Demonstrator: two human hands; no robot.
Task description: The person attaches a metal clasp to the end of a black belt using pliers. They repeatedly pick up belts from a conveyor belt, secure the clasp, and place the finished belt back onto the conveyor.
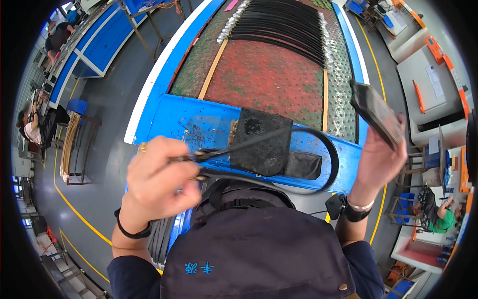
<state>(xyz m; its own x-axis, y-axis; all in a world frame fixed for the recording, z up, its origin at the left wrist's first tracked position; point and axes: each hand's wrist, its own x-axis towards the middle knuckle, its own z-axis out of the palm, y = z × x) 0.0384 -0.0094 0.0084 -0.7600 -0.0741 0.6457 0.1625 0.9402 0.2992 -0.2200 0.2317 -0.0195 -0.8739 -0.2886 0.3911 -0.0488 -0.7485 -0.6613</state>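
My left hand [162, 179] is closed round the two ends of a black flexible strip [332, 154]. From there the strip bends in a wide loop to the right, across a black-covered block [261, 142]. Small brass-coloured bits show by the fingers. At the right, my right hand [381, 159] grips a dark, flat, slab-like thing [377, 112], raised and tilted above the bench's right edge. Motion smears it, so I cannot tell its kind. A smaller black block [303, 165] lies right of the covered one, inside the loop.
The blue bench edge [164, 112] carries dark crumbs. Beyond, several black strips [279, 25] with silvery wrapped ends lie across a red and green bench top [264, 74]. A wooden rack [74, 144] stands left. People sit at benches left and right.
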